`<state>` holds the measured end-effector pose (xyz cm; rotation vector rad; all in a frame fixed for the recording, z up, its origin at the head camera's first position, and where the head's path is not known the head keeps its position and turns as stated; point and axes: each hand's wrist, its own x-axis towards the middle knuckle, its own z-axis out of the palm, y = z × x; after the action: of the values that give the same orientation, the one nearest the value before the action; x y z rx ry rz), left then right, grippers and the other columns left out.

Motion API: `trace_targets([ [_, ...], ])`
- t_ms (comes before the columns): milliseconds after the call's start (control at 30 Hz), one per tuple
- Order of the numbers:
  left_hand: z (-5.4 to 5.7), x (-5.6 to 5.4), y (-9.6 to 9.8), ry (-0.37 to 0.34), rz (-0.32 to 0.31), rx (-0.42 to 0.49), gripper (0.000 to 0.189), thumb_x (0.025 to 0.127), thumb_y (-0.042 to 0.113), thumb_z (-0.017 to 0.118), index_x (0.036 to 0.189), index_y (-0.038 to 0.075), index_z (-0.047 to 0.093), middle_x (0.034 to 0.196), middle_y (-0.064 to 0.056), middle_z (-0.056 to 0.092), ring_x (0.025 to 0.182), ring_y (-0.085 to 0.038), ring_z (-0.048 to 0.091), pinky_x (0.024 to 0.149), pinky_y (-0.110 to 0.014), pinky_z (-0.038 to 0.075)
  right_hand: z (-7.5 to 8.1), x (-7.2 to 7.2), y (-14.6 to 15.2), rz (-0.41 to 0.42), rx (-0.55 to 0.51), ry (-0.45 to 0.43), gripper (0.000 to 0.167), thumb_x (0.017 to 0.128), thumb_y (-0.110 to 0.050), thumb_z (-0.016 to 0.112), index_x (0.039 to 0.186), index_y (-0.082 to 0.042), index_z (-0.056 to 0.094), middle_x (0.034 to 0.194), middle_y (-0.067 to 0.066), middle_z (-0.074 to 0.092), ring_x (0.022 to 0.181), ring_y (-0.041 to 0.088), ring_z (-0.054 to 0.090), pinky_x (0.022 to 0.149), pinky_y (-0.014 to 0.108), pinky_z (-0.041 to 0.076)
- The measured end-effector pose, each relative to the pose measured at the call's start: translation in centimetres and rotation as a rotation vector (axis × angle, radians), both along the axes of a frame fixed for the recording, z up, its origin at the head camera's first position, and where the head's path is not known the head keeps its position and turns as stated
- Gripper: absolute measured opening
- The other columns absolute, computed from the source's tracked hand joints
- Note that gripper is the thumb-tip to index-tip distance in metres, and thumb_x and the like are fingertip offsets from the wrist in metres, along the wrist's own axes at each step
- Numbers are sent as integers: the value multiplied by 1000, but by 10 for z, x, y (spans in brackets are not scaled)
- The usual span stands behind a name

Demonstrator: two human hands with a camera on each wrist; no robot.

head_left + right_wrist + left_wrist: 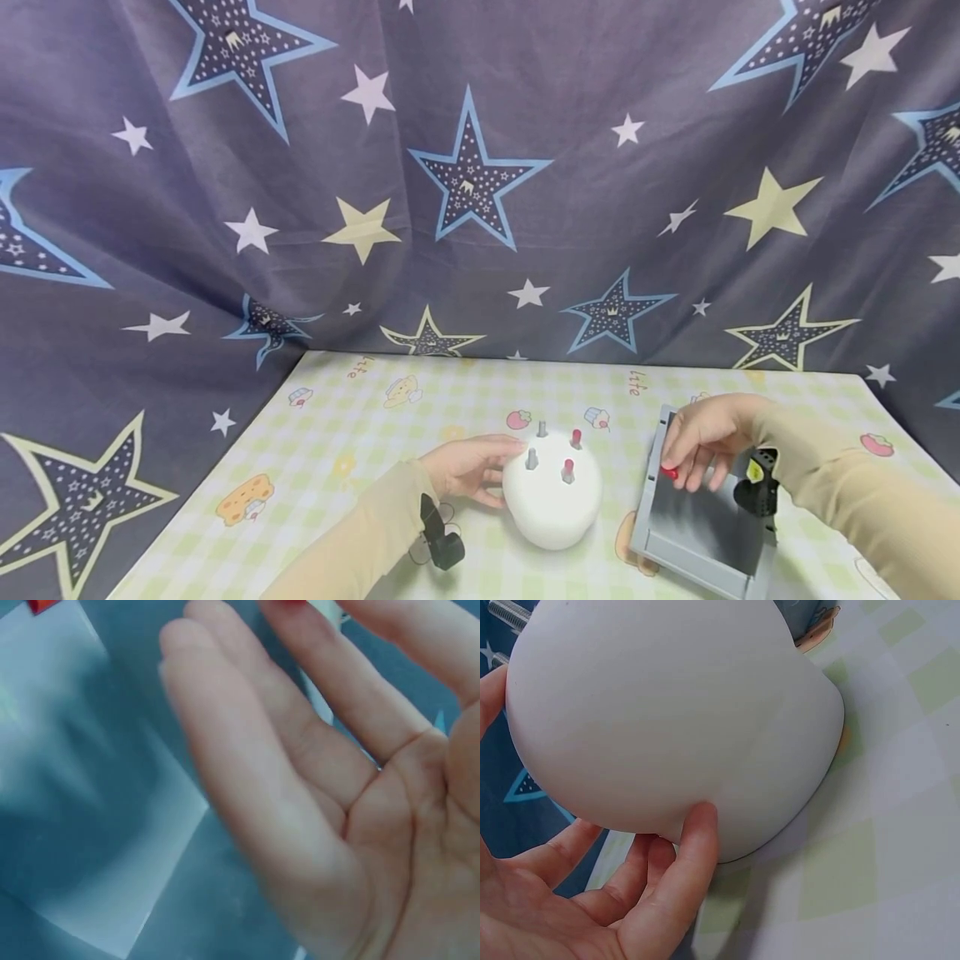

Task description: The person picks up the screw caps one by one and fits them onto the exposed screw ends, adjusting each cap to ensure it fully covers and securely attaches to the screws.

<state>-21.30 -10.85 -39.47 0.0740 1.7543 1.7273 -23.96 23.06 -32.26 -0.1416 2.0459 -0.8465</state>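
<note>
A white rounded body (552, 508) stands on the table, with several short upright threaded pegs on top. Two pegs are bare grey; the other two carry red caps (576, 437). My left hand (472, 471) rests against the body's left side; in the left wrist view its spread fingers (699, 844) touch the smooth white surface. Over the grey tray (693, 567), my right hand (705, 442) pinches a small red cap (670, 472) at its fingertips. Only a sliver of that cap shows at the top of the right wrist view, where the other fingers hang loose.
The tray stands right of the white body, its raised walls around it. Another red piece (41, 604) shows at the corner of the right wrist view. A green-checked cloth (300, 467) covers the table, and a star-patterned curtain (480, 275) hangs behind it.
</note>
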Motion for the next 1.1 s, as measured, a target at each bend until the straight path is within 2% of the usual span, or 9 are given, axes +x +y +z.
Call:
trace_targets([
  [167,1,0,0,3,1,-6,50,88,34,62,130,11,47,124,-11,55,112,-27,54,89,-54,51,9,-3,4,9,-81,-11,21,85,-17,66,96,0,70,75,2,72,65,8,68,56,24,57],
  [333,2,1,0,0,0,-5,48,88,34,62,129,11,48,124,-10,55,112,-27,53,89,-53,51,12,-4,2,-15,-207,11,13,86,-18,64,89,-8,71,78,1,72,69,8,68,57,22,56],
  [500,3,0,0,-3,-7,1,47,88,34,62,128,12,48,123,-9,56,112,-27,53,89,-53,51,8,-1,-4,-71,-346,56,11,89,-17,60,89,-14,71,83,-1,72,76,9,68,64,24,58],
  [700,3,1,1,-2,-10,-1,50,88,34,62,130,11,47,124,-10,56,113,-27,53,90,-54,50,3,2,-8,-115,-420,76,9,89,-19,61,89,-17,69,86,-2,71,80,10,67,69,26,58],
  [1100,0,0,1,-3,6,0,47,87,34,62,127,11,50,121,-10,56,112,-26,53,88,-52,51,-18,4,-17,-127,-587,73,14,92,-16,55,91,-21,69,86,-6,71,84,8,66,71,23,56],
])
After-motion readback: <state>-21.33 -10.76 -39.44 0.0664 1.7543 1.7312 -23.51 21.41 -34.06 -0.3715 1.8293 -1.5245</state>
